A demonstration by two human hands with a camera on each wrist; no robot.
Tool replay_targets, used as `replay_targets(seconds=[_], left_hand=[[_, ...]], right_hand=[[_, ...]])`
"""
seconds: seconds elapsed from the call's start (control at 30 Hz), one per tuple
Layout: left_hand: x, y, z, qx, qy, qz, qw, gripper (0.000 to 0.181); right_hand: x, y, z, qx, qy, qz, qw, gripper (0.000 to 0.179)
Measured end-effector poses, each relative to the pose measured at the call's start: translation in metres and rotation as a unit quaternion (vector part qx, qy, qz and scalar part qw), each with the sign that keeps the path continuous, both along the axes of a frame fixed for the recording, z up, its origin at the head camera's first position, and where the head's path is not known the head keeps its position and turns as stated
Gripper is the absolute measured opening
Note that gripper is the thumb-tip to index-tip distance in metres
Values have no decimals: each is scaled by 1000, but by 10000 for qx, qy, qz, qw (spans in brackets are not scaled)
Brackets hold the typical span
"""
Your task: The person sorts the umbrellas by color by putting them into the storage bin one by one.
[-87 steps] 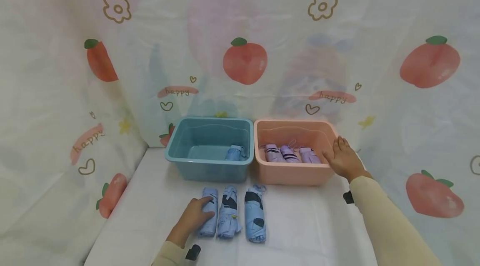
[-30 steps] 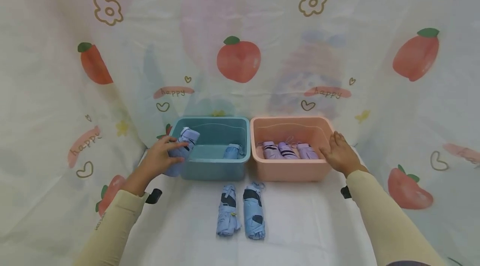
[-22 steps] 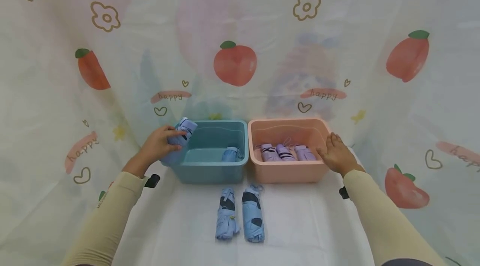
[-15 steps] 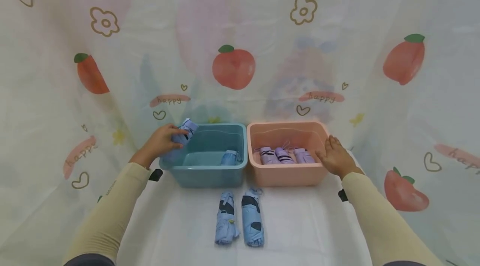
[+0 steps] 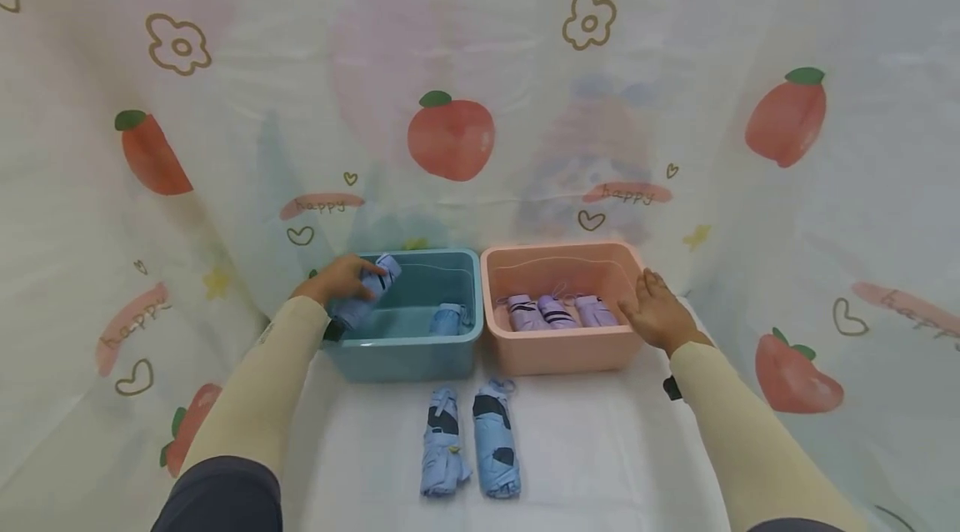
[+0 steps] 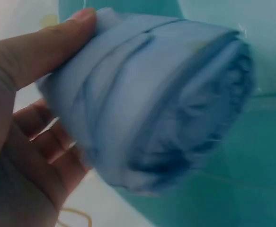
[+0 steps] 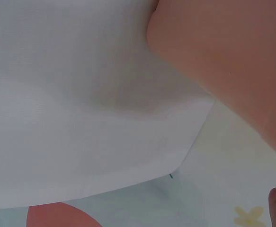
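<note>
My left hand (image 5: 341, 280) grips a folded light-blue umbrella (image 5: 384, 273) tilted over the left part of the teal bin (image 5: 405, 361). In the left wrist view, thumb and fingers wrap the rolled umbrella (image 6: 128, 94), its gathered fabric end toward the camera. Another blue umbrella (image 5: 447, 320) lies inside this bin at the right. With straight fingers, my right hand (image 5: 662, 313) rests against the right rim of the pink bin (image 5: 562, 355). Inside that bin lie three purple folded umbrellas (image 5: 557, 313). Only fingertips of the right hand show in the right wrist view.
Two blue folded umbrellas, one at left (image 5: 444, 449) and one at right (image 5: 497, 444), lie side by side on the white table (image 5: 592, 449) before the bins. The bins stand close together against a patterned cloth backdrop (image 5: 525, 98).
The left hand picked up the leftmost blue umbrella from the table, carried it to the teal bin's left side, then lowered it inward. The right hand stays at the pink bin's rim.
</note>
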State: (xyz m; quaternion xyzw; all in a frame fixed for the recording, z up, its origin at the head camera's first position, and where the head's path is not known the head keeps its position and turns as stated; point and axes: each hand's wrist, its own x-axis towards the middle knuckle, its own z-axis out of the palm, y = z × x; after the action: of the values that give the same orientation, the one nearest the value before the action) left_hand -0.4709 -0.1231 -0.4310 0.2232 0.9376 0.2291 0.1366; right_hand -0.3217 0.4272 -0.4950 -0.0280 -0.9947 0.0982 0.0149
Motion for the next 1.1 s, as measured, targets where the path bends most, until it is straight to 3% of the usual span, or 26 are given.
replay_targets(seconds=[0.23, 0.4, 0.5, 0.63, 0.87, 1.1], left_hand=[[-15, 8, -22, -220, -786, -354, 9960, 46], [-24, 18, -50, -173, -1394, -126, 9900, 45], [-23, 26, -64, -77, -1709, 78, 9852, 43], [-21, 37, -78, -9, -1996, 37, 9799, 42], [-25, 44, -101, -154, -1966, -87, 9803, 42], [-25, 46, -101, -466, -1595, 102, 9861, 41]], right_hand=[[1, -4, 1, -44, -45, -143, 9999, 91], [4, -3, 3, -33, -71, -115, 9999, 90], [4, -3, 4, 22, -118, -131, 9998, 90], [3, -4, 4, 62, -114, -163, 9998, 90], [4, -4, -2, -33, -64, -170, 9998, 91], [4, -5, -3, -6, 24, -257, 9997, 92]])
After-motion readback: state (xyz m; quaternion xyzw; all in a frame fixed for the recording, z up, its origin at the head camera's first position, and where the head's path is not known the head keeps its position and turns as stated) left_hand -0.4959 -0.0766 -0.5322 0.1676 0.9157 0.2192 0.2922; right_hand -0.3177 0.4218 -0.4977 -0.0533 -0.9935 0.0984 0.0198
